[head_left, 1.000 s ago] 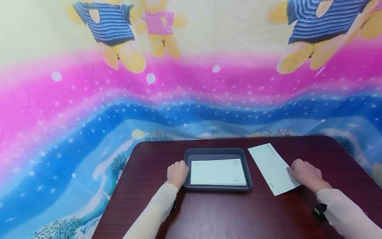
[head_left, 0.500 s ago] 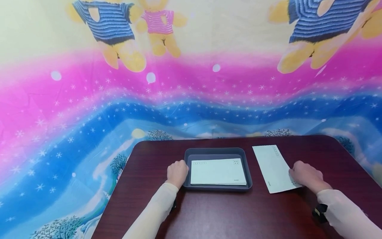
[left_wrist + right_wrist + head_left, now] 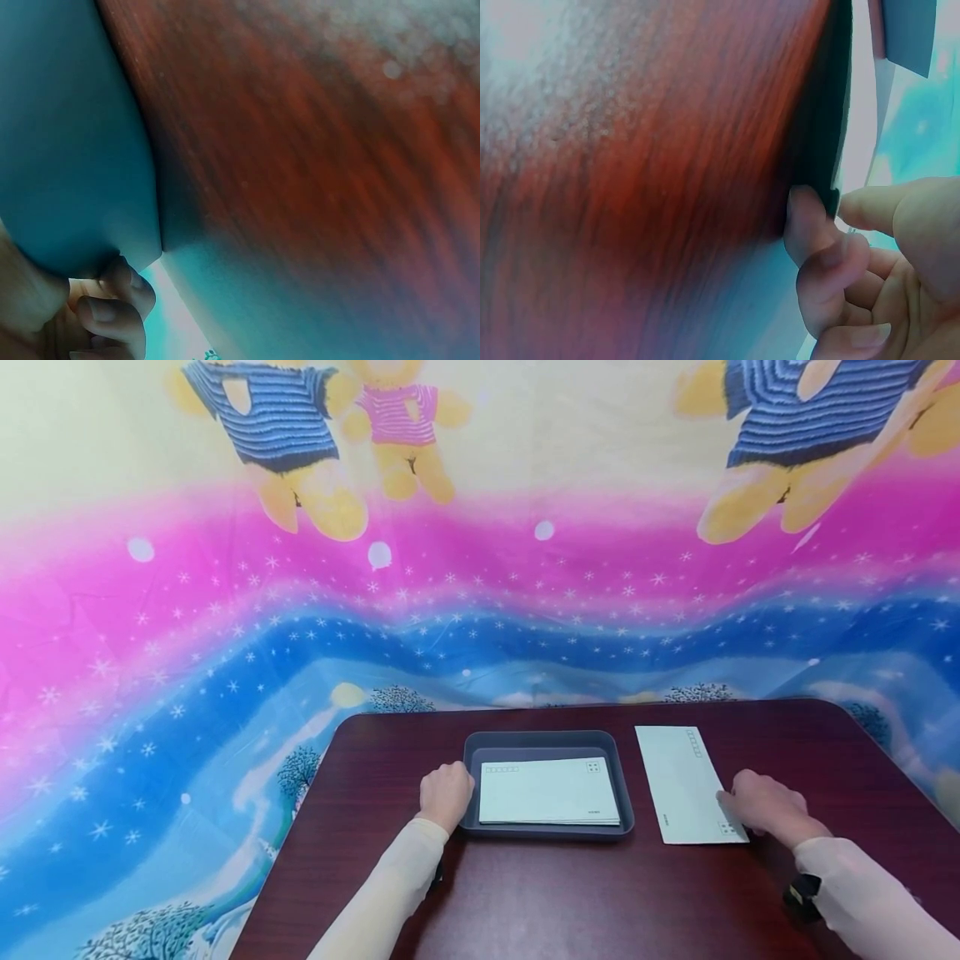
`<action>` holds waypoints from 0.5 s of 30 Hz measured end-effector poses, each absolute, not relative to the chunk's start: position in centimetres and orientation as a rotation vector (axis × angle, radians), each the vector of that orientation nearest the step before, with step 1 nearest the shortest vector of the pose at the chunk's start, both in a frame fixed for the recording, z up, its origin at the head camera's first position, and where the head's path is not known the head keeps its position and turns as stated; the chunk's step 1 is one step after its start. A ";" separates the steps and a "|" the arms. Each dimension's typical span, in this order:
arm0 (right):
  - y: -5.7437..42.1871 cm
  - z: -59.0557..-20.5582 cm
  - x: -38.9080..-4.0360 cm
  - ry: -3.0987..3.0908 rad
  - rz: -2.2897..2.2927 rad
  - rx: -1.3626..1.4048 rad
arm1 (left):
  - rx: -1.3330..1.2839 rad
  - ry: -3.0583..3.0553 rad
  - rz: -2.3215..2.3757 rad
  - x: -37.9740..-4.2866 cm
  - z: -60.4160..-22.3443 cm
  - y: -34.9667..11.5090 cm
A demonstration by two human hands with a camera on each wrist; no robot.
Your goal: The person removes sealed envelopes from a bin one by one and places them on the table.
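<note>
A grey tray point(image 3: 547, 741) stands on the table with several white envelopes point(image 3: 550, 793) lying flat in it. My left hand point(image 3: 446, 797) grips the tray's left rim. In the left wrist view, curled fingers point(image 3: 112, 315) press against the tray's wall point(image 3: 75, 135). To the right of the tray is a single white envelope point(image 3: 686, 785), its long side running away from me. My right hand point(image 3: 768, 806) pinches its right edge near the lower corner. The right wrist view shows thumb and index finger on the edge, with the envelope's underside point(image 3: 829, 112) dark and lifted off the table.
The dark red-brown table point(image 3: 517, 902) has rounded far corners. Behind it hangs a colourful cloth point(image 3: 480, 568) printed with bears and snowflakes. A narrow strip of table separates the tray from the single envelope.
The single envelope has turned clockwise, from a slant to nearly straight, its near end swinging left. My right hand moved slightly with it. The left hand and tray stayed put.
</note>
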State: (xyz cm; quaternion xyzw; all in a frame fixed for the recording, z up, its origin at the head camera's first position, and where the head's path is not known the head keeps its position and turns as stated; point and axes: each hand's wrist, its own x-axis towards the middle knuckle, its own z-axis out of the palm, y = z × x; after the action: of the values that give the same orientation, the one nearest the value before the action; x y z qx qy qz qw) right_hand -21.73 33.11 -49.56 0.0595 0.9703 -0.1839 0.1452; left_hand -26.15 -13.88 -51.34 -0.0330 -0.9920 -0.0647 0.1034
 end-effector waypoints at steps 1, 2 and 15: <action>33.1 -49.6 -21.7 2.798 -0.531 0.171 | -0.098 -2.927 -0.191 -26.1 -51.3 -13.9; 33.1 -49.7 -21.7 2.802 -0.530 0.170 | -0.098 -2.928 -0.195 -26.1 -51.3 -13.9; 33.1 -49.7 -21.6 2.803 -0.505 0.144 | -0.112 -2.910 -0.211 -26.0 -51.3 -13.9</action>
State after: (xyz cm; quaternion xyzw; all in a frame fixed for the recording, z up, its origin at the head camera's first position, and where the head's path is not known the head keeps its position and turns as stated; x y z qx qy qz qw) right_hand -21.55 33.08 -49.70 0.0500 0.9726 -0.1753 0.1443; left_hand -25.99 -13.89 -51.26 -0.0381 -0.9905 -0.0719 0.1105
